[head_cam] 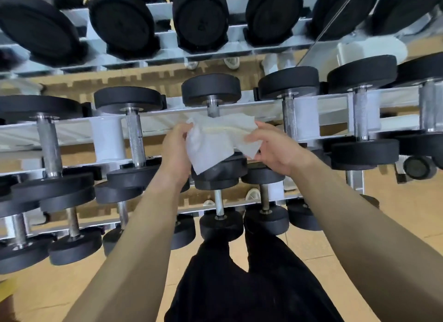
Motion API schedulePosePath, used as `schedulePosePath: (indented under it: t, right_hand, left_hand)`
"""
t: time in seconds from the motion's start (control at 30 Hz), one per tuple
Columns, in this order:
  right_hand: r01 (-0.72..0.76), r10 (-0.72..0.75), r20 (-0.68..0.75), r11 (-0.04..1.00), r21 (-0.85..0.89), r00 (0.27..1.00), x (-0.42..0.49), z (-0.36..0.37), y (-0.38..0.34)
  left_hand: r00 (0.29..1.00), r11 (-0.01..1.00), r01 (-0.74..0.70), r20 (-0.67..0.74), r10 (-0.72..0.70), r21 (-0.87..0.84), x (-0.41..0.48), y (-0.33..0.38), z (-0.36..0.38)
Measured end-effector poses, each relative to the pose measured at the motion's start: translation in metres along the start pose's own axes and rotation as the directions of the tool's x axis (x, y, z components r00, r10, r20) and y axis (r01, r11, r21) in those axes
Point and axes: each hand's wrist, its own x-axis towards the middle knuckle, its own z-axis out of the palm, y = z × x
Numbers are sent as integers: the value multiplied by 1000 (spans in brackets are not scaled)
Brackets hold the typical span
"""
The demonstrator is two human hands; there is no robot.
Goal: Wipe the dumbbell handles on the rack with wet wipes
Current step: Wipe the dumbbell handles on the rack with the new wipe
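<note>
Dumbbells with black round heads and knurled steel handles lie side by side across the middle tier of a white-painted metal rack. Places here are told from the centre dumbbell of that row. Far to its left lies a large dumbbell with its handle bare. Just to its left lies a second dumbbell, also bare. At the left side of the centre dumbbell's handle is the left hand, its fingers curled round the left edge of a crumpled white wet wipe. The wet wipe is draped over that handle and hides most of it. Only a short stretch of steel shows above the cloth, just under the far head, and the wipe's lower corner hangs over the near head. At the right side of the handle the right hand pinches the wipe's right edge between thumb and fingers. Whether the cloth is pressed against the steel beneath cannot be told. To the right of the centre dumbbell lie three more dumbbells with uncovered handles. Beyond it an upper tier carries bigger black heads seen end-on. Nearer than it, smaller dumbbells sit on a lower tier, above the person's black trousers and a tan floor.
</note>
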Motion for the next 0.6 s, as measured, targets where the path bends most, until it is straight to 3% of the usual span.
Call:
schedulePosePath:
  t: [0.07,0.17,0.3,0.37,0.47,0.6]
  right_hand:
    - [18,-15,-47,997,75,999,-11,1,3]
    - [54,-37,-123,989,135,992,-25,3,8]
    - [172,-157,-188,983,65,969,-37,-1,13]
    - [205,-216,-293,976,-69,931,-43,-7,13]
    - [203,-257,-406,964,-171,877,-46,-21,13]
    - [199,-283,-439,953,-228,853,-47,-47,9]
  left_hand:
    - [989,991,106,111,-96,-84,-13,-5,3]
    - [979,984,154,146,-140,-86,-31,-10,13]
    - [963,979,156,241,-121,-132,-41,-12,26]
    - [968,997,71,246,-60,-35,-48,-15,37]
    - [996,984,-63,74,52,164,-54,-19,52]
    - [990,933,-141,35,137,331,-61,-29,72]
